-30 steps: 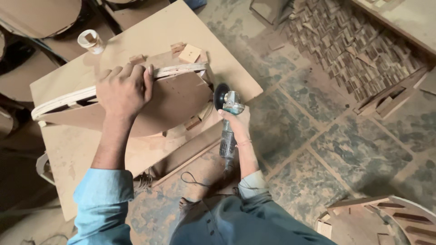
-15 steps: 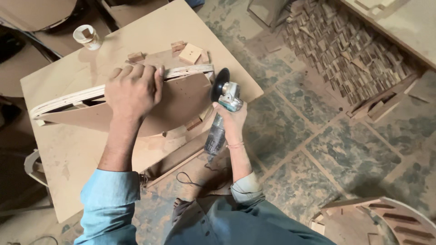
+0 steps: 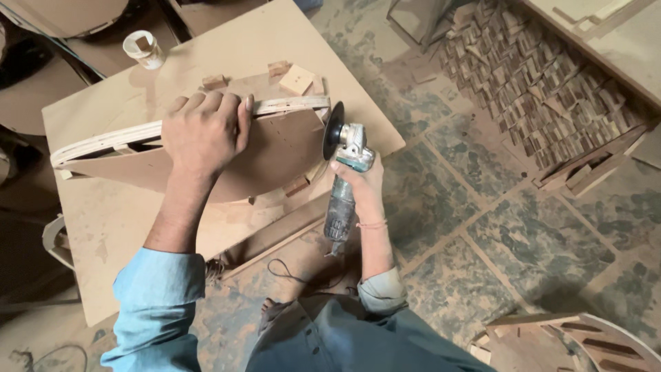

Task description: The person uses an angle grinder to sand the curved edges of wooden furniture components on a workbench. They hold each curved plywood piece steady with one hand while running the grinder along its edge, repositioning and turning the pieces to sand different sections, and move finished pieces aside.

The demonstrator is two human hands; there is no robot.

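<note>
Firmly, left hand (image 3: 205, 131) fingers curled over curved plywood piece (image 3: 206, 155); right hand (image 3: 359, 180) fingers wrapped around angle grinder (image 3: 344, 186)

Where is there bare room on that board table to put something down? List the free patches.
Free: the table near-left corner, below the curved plywood piece and left of the left hand's forearm; also the far strip between the small cup and the wood blocks. Crowded: the right edge, where the right hand holds the angle grinder.

We are reaching our left hand (image 3: 205, 131) forward, palm down, fingers curling over and gripping (knuckles up). Our right hand (image 3: 359, 180) is wrapping closed in a fist, wrist bending slightly, forearm running back toward our body.
</note>
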